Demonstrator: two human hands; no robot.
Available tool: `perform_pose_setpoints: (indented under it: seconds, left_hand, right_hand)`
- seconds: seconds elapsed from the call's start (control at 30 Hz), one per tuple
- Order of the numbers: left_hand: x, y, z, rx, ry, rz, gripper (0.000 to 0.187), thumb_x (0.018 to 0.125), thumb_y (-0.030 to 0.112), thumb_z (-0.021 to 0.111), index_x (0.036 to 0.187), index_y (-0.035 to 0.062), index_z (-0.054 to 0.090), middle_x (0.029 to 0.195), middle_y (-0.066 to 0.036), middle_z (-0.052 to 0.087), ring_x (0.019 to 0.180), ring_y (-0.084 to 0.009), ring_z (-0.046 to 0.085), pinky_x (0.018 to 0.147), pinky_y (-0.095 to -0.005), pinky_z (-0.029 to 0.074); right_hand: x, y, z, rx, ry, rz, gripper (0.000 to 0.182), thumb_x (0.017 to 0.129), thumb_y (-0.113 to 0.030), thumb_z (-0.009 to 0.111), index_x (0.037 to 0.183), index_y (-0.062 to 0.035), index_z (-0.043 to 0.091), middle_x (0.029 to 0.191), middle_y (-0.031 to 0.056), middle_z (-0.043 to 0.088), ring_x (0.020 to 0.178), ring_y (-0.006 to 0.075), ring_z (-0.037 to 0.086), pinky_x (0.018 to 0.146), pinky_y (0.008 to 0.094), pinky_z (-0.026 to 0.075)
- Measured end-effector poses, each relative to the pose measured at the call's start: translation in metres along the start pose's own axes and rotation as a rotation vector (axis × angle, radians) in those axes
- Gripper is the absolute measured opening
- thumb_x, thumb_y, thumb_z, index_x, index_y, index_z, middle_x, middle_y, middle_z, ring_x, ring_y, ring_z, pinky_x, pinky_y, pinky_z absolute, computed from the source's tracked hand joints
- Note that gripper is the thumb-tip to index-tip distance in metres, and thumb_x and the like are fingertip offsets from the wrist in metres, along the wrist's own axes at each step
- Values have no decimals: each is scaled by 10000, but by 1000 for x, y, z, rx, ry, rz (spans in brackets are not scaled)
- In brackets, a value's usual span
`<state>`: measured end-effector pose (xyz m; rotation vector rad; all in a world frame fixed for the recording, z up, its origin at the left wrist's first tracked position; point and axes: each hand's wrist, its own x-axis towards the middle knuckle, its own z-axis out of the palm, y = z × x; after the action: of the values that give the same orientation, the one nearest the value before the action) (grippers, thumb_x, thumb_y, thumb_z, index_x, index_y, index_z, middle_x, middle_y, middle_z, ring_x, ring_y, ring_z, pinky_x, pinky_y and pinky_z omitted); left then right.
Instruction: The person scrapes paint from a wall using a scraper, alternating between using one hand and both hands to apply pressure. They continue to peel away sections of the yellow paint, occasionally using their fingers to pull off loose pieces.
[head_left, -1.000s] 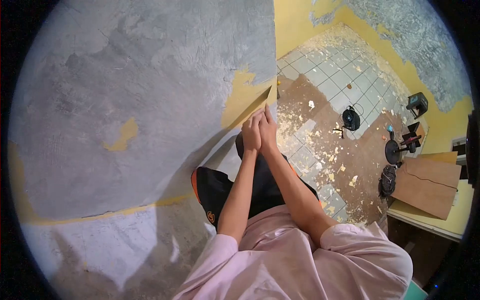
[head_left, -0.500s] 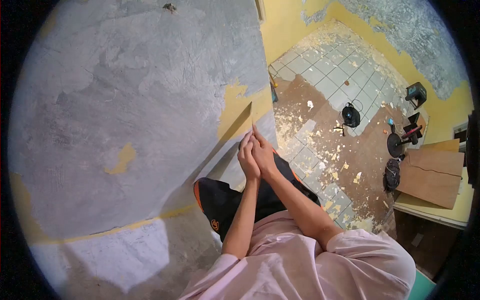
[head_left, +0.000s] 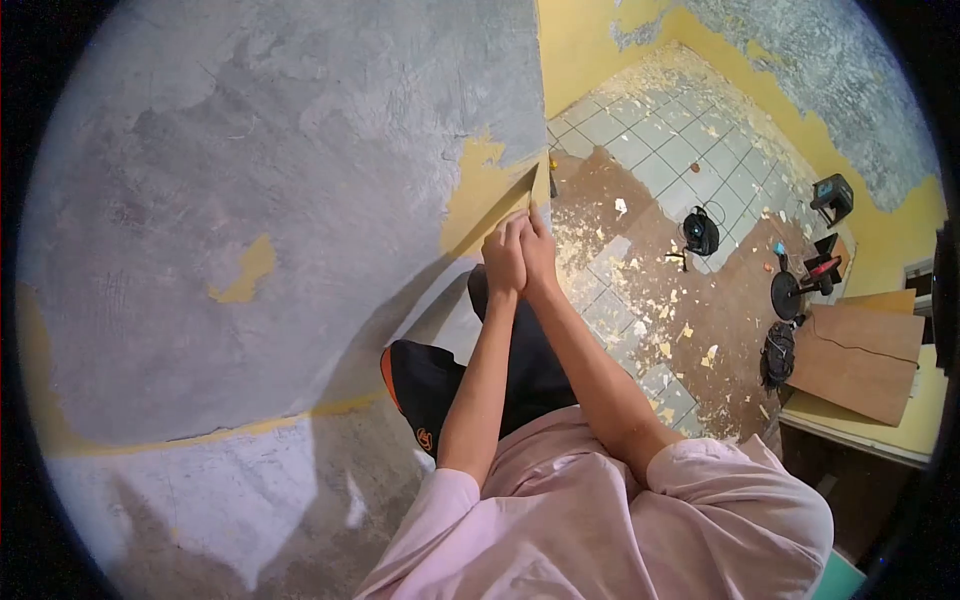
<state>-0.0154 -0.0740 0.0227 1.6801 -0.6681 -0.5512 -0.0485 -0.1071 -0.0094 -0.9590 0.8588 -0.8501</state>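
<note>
My left hand (head_left: pixel 504 258) and my right hand (head_left: pixel 539 252) are clasped together with the arms stretched forward. Both are closed around the handle of a scraper, which the fingers hide. Its thin blade (head_left: pixel 533 188) shows almost edge-on beyond the fingertips and reaches a patch of yellow paint (head_left: pixel 487 195) near the wall's right edge. Around that patch the wall (head_left: pixel 300 150) is bare grey plaster. A smaller yellow remnant (head_left: pixel 248 272) lies to the left. The shadow of the blade and hands falls on the wall.
Paint flakes (head_left: pixel 665 320) litter the tiled floor (head_left: pixel 690 145) below on the right. A black bag (head_left: pixel 701 232), a dark stool (head_left: pixel 832 195), a fan (head_left: pixel 790 292) and a leaning wooden board (head_left: pixel 855 360) stand there. A ledge (head_left: pixel 230 490) runs along the wall's foot.
Both hands have pushed the scraper up and to the right, towards the wall's edge. My arms are straighter, and the view has shifted slightly.
</note>
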Motion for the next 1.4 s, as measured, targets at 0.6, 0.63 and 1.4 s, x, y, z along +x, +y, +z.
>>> perform_pose_setpoints:
  seconds: [0.6,0.63,1.4]
  left_hand:
    - [2,-22,10,-117,100,16,377,907,265,434,1059,-29,613,1040,-151,630,990,-235,579,905,-310,403]
    - [-3,-18,14,-153,141,-8,350,901,247,454,1045,-30,612,1016,-136,629,925,-221,581,836,-316,420]
    - [-20,-32,9,-317,252,-73,336,907,184,412,1008,-66,614,1090,-178,611,1042,-284,563,902,-330,419]
  right_hand:
    - [-5,-5,-9,-260,-42,-13,441,926,-184,429,1329,-8,389,863,184,620,727,146,520,647,297,452]
    - [-3,0,-11,-215,-48,-36,437,923,-184,431,1324,-12,400,847,177,617,718,140,510,646,293,449]
    - [-18,-35,-7,-378,-131,155,455,928,-204,413,1339,-11,382,994,232,619,943,205,590,829,313,440]
